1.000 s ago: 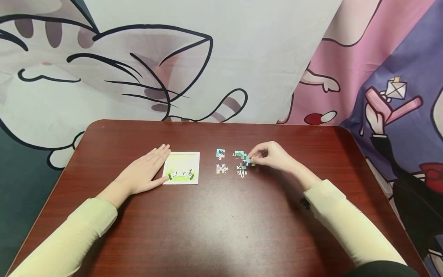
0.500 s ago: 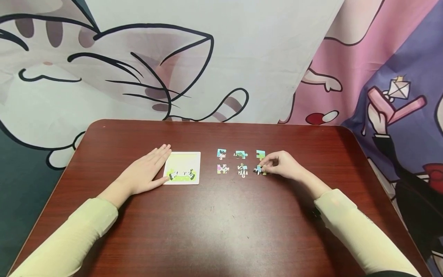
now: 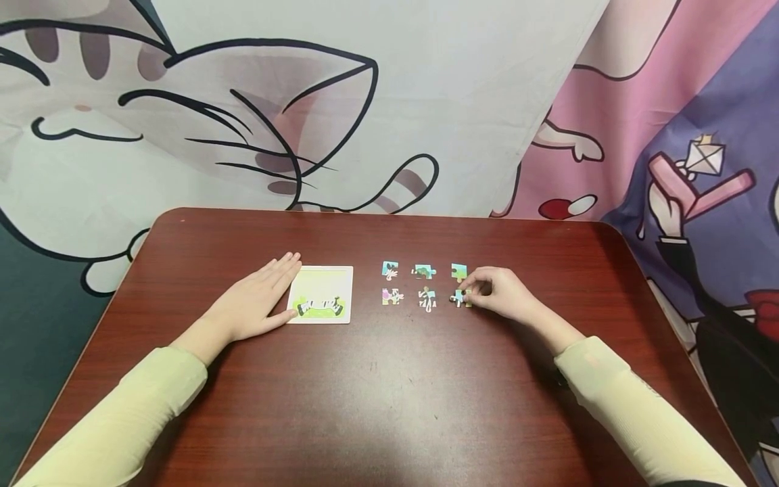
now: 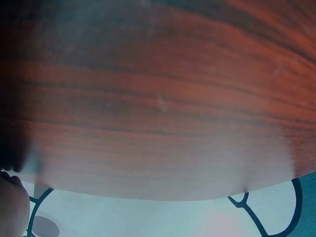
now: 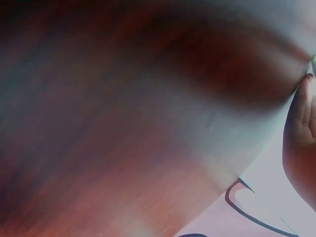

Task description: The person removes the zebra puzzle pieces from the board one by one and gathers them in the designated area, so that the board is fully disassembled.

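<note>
My left hand point(image 3: 252, 304) lies flat on the table, its fingers straight, fingertips and thumb at the left edge of a white-bordered card point(image 3: 328, 281) with a zebra-striped picture on green. To the card's right, several jigsaw puzzle pieces are set out in two rows. My right hand point(image 3: 502, 291) pinches the lower right puzzle piece point(image 3: 458, 297) between thumb and fingers, partly covering it. Just above lies a blue and green puzzle piece point(image 3: 459, 271). Only part of the right hand point(image 5: 301, 133) appears in the right wrist view, at the right edge.
Other puzzle pieces lie apart from each other: a blue one point(image 3: 390, 270), a blue-green one point(image 3: 424, 271), a pinkish one point(image 3: 391, 296) and a black-and-white one point(image 3: 427, 298). The brown wooden table point(image 3: 365, 406) ends before a cartoon cloth point(image 3: 462, 101).
My right hand has carried its puzzle piece rightward and slightly nearer, from beside the middle column to the lower right spot. The upper right piece has come into view. My left hand stays put.
</note>
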Tool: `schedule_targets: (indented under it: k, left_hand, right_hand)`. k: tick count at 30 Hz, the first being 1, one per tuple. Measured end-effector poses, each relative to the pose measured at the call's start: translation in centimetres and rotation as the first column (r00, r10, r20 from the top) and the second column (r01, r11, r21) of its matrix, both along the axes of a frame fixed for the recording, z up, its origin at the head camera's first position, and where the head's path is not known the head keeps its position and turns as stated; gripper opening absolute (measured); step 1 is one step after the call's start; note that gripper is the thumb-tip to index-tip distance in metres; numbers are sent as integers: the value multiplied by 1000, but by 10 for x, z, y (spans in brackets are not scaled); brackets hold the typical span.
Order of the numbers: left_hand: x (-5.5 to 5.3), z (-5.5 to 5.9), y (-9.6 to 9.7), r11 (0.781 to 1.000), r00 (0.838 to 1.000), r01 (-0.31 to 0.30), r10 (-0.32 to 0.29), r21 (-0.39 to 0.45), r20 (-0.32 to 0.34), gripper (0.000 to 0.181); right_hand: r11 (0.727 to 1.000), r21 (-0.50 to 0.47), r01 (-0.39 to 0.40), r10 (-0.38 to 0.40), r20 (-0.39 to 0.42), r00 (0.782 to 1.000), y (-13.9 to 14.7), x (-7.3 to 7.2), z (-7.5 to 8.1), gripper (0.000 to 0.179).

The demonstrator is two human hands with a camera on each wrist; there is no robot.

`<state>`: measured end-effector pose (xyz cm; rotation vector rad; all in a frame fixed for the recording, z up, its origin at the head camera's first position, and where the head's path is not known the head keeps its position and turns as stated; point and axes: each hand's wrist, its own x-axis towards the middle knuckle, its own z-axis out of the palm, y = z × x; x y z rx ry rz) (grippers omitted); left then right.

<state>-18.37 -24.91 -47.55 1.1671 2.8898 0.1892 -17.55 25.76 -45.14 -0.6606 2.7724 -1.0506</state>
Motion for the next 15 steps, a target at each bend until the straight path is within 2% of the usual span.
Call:
schedule_targets:
  k: [5,15]
  left_hand:
    - [1,0,0,1000,1000,-5,5,-4,3,87]
    - [1,1,0,1000,1000,-8,8,-4,9,88]
  right_hand:
    - [1000,19,-10,12,-61,998,-1,2,-2,17]
    - [998,51,-25,30,-98,995,-1,1,-2,20]
